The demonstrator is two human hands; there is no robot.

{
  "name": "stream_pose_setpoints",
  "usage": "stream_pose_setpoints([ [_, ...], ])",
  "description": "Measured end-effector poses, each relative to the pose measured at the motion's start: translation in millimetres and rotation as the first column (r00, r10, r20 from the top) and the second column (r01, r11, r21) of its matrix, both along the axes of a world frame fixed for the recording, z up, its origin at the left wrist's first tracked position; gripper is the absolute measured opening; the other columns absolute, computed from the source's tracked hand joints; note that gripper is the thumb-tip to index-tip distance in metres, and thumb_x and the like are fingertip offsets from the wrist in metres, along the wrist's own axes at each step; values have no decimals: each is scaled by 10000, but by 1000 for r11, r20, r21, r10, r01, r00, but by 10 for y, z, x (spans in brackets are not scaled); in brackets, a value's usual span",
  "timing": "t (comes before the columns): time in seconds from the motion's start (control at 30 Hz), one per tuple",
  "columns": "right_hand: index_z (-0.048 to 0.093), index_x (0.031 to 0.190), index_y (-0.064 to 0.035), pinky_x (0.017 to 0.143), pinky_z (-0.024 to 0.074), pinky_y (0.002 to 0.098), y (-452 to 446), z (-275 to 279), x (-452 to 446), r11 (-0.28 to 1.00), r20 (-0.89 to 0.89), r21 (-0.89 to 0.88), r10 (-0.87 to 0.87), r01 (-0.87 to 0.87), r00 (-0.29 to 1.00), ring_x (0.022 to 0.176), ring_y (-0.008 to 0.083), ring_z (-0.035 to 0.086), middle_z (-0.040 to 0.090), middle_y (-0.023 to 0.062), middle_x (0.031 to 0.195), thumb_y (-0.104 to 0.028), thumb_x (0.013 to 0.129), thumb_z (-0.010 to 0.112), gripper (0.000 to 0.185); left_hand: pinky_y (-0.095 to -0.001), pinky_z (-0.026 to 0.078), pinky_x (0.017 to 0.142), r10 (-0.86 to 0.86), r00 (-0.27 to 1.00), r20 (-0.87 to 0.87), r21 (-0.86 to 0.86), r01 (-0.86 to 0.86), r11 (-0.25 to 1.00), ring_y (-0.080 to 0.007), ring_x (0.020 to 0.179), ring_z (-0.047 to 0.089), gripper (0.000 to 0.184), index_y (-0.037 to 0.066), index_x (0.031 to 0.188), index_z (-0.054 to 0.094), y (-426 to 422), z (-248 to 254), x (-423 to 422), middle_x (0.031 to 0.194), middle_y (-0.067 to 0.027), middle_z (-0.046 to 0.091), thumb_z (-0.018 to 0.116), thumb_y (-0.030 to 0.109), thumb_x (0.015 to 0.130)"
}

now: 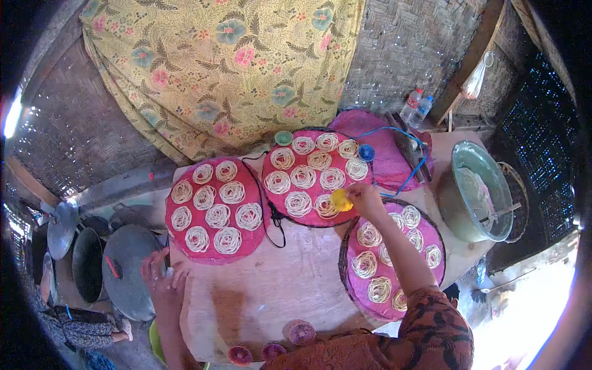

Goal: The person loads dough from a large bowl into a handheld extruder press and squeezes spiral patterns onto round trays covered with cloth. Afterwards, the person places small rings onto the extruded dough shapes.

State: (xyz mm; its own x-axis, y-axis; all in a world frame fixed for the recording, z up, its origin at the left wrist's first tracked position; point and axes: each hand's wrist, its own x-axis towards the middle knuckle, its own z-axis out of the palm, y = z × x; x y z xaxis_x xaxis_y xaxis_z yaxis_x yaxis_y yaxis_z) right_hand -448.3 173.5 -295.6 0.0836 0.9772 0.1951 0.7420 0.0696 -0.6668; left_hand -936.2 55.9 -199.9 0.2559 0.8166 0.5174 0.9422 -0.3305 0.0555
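My right hand holds a small yellow cup by its side, over the lower right part of the middle round pink tray. Coiled pale noodle-like nests lie on that tray; the cup partly covers one of them. At the left edge of the table, my left hand has its fingers apart, with nothing seen in it. More nests rest on the left pink tray and on the right pink tray, which my right forearm crosses.
A green basin stands at the right. Small cups, one green and one blue, sit by the middle tray. Purple cups are near my body. Two bottles stand behind. A black cord lies between trays. Pans are at left.
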Motion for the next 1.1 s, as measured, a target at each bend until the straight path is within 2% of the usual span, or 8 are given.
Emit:
stream_pose_setpoints([
  [0.07,645,859,-14,640,499,310,-54,164,-135,991,-133,-133,-45,28,990,701,171,637,655,110,741,-94,756,649,131,-496,338,947,22,999,24,9,-23,1000,-343,1119,442,217,80,878,630,-77,-48,-78,1194,-94,511,703,157,689],
  [0.17,641,861,-16,637,494,307,21,-208,-305,986,-116,-109,115,-128,987,686,166,629,654,103,744,-95,748,661,139,-489,337,948,48,996,81,11,-49,999,-344,1127,437,213,68,874,627,-139,-77,-98,1198,-99,509,700,149,691],
  [0.43,650,860,-17,664,515,356,54,-347,-550,995,51,-78,63,-59,997,744,267,654,657,155,799,-111,748,670,148,-476,327,962,140,989,45,-5,-140,990,-327,1153,429,203,82,858,632,-361,-18,-155,1205,-100,507,710,112,672],
  [0.5,626,882,-23,676,511,434,-1,-319,-559,999,87,-45,32,-29,996,761,347,634,642,178,807,-139,770,621,162,-477,321,971,129,984,121,-13,-128,992,-327,1162,426,210,89,861,634,-444,-31,-204,1212,-101,505,714,104,668],
  [0.73,664,894,-30,656,514,348,-169,-189,-414,985,69,160,50,-60,996,707,248,637,656,141,837,-118,760,652,162,-457,310,999,216,962,165,-40,-212,976,-314,1183,417,213,101,872,643,-742,-189,-338,1232,-96,500,715,93,672],
  [0.83,665,900,-31,637,522,346,-89,-331,-462,1000,13,-14,19,-19,1000,694,243,653,662,142,796,-144,736,669,199,-450,314,998,249,944,216,-75,-238,968,-304,1181,420,197,96,872,646,-827,-209,-287,1224,-87,509,708,87,685],
  [0.97,644,901,-10,678,523,389,-11,-555,-490,999,42,-41,23,-22,999,761,319,653,661,187,817,-144,731,662,217,-450,296,1013,275,928,250,-134,-248,959,-318,1202,404,166,84,893,661,-987,-147,-271,1246,-87,508,684,104,730],
  [1.1,663,900,-5,639,522,344,-110,-483,-524,1000,41,7,20,-20,999,717,261,661,660,172,789,-163,736,672,228,-431,306,1006,297,907,300,-101,-279,955,-304,1171,425,188,74,879,661,-1196,-134,-410,1203,-79,527,694,76,694],
])
